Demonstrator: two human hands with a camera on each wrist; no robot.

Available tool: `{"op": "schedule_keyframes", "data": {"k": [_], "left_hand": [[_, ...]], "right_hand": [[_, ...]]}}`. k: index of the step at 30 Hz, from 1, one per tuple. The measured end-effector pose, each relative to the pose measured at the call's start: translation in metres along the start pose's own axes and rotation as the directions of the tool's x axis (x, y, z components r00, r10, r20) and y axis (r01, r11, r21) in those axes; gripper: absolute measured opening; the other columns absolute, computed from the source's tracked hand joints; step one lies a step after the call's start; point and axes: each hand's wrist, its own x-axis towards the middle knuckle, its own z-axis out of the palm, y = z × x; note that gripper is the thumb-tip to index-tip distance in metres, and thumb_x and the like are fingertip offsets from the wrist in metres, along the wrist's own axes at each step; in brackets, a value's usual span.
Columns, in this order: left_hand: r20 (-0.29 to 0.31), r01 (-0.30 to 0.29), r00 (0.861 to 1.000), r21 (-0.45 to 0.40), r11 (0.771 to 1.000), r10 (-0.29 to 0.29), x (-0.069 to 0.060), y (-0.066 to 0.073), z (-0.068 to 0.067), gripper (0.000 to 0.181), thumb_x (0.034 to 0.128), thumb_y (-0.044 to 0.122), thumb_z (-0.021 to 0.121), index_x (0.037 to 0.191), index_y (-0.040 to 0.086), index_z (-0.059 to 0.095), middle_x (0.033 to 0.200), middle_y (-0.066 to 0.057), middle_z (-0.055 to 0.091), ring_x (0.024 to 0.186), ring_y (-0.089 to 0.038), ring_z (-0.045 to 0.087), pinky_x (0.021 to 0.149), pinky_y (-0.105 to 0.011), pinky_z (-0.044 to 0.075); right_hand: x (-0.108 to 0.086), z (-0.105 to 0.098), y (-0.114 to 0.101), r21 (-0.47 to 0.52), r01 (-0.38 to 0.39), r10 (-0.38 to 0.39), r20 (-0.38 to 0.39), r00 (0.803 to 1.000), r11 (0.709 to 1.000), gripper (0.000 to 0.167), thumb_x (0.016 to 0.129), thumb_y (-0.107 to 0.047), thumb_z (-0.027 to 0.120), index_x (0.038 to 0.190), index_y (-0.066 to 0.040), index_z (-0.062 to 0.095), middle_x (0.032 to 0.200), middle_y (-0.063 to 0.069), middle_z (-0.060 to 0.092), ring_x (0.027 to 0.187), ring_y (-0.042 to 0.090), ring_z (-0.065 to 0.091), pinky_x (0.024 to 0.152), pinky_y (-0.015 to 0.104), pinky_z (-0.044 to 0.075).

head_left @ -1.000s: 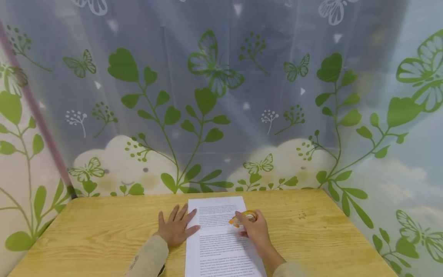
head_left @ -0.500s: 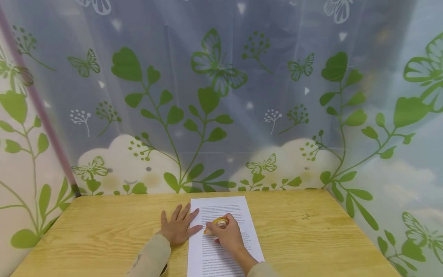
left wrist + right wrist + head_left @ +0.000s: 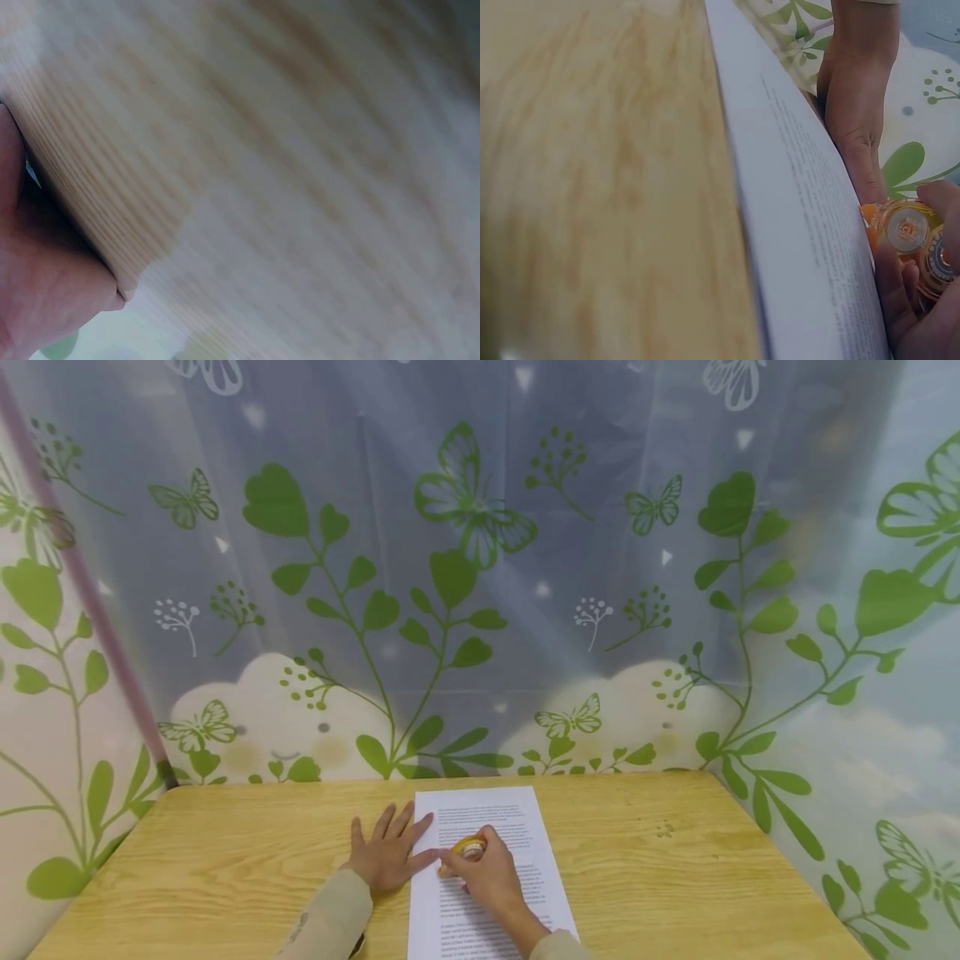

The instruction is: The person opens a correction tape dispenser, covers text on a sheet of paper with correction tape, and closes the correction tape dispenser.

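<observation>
A printed sheet of paper (image 3: 480, 810) lies on the wooden table. The left hand (image 3: 386, 856) is spread flat at the sheet's left edge, with the thumb and a fingertip on the paper. Over the sheet, the right hand (image 3: 487, 872) pinches an orange, partly transparent dispenser with round wheels (image 3: 471, 847), its tip down at the paper close to the left thumb. In the right wrist view, the wheels of the dispenser (image 3: 907, 229) show between the fingers of the right hand (image 3: 930, 307). The left wrist view shows part of the left hand (image 3: 52, 277) against the wood.
The wooden table (image 3: 645, 877) extends on both sides of the sheet. Behind it hangs a curtain (image 3: 570, 635) printed with green leaves, butterflies and pale clouds. A dark band shows at the left wrist, below the sleeve (image 3: 330, 914).
The right hand has moved left across the sheet with the dispenser, from its right part to beside the left thumb. The left hand has stayed in place, while the head view has shifted slightly.
</observation>
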Motion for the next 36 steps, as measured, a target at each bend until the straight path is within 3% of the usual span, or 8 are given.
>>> {"op": "schedule_keyframes", "data": {"k": [8, 15, 20, 27, 36], "left_hand": [[-0.002, -0.006, 1.000, -0.005, 1.000, 0.006, 0.002, -0.003, 0.003, 0.071, 0.0932, 0.067, 0.031, 0.150, 0.025, 0.032, 0.158, -0.008, 0.018, 0.142, -0.036, 0.013, 0.100, -0.073, -0.001], [-0.031, -0.005, 0.999, -0.008, 1.000, 0.005, 0.017, -0.018, 0.023, 0.077, 0.0882, 0.076, 0.025, 0.151, 0.031, 0.028, 0.159, -0.003, 0.012, 0.143, -0.034, 0.007, 0.101, -0.071, -0.006], [-0.058, -0.021, 0.998, 0.004, 1.000, 0.021, 0.023, -0.021, 0.031, 0.077, 0.0873, 0.077, 0.024, 0.150, 0.032, 0.031, 0.159, -0.002, 0.013, 0.143, -0.034, 0.008, 0.100, -0.072, -0.006], [-0.052, -0.021, 0.998, 0.003, 1.000, 0.022, 0.022, -0.021, 0.032, 0.073, 0.0902, 0.072, 0.029, 0.150, 0.031, 0.031, 0.159, -0.003, 0.013, 0.143, -0.034, 0.007, 0.100, -0.072, -0.006], [-0.032, -0.013, 0.999, 0.001, 1.000, 0.013, 0.019, -0.022, 0.028, 0.073, 0.0907, 0.072, 0.030, 0.150, 0.030, 0.030, 0.159, -0.004, 0.012, 0.143, -0.034, 0.007, 0.100, -0.072, -0.006]], "right_hand": [[-0.001, 0.001, 0.001, -0.042, 0.026, -0.027, -0.012, 1.000, 0.999, 0.048, 0.078, -0.042, 0.078, 0.093, -0.007, 0.048, 0.072, 0.000, 0.060, 0.049, 0.012, 0.056, 0.045, 0.026, 0.049], [0.000, -0.002, -0.004, -0.075, 0.054, -0.052, 0.024, 0.998, 0.996, 0.044, 0.081, -0.037, 0.076, 0.095, -0.007, 0.046, 0.060, -0.002, 0.061, 0.046, 0.013, 0.056, 0.043, 0.026, 0.046], [0.001, -0.004, -0.005, -0.079, 0.074, -0.072, 0.035, 0.997, 0.994, 0.039, 0.082, -0.027, 0.076, 0.097, -0.006, 0.047, 0.066, -0.001, 0.062, 0.049, 0.013, 0.058, 0.043, 0.026, 0.048], [0.000, -0.010, -0.003, -0.060, 0.088, -0.086, 0.032, 0.996, 0.994, 0.037, 0.081, -0.021, 0.076, 0.096, -0.004, 0.047, 0.068, 0.000, 0.063, 0.051, 0.015, 0.060, 0.044, 0.027, 0.050], [0.003, -0.019, 0.004, -0.158, 0.124, -0.125, 0.002, 0.992, 0.980, 0.037, 0.079, -0.023, 0.078, 0.094, -0.006, 0.048, 0.069, -0.004, 0.062, 0.055, 0.011, 0.058, 0.051, 0.024, 0.049]]}}
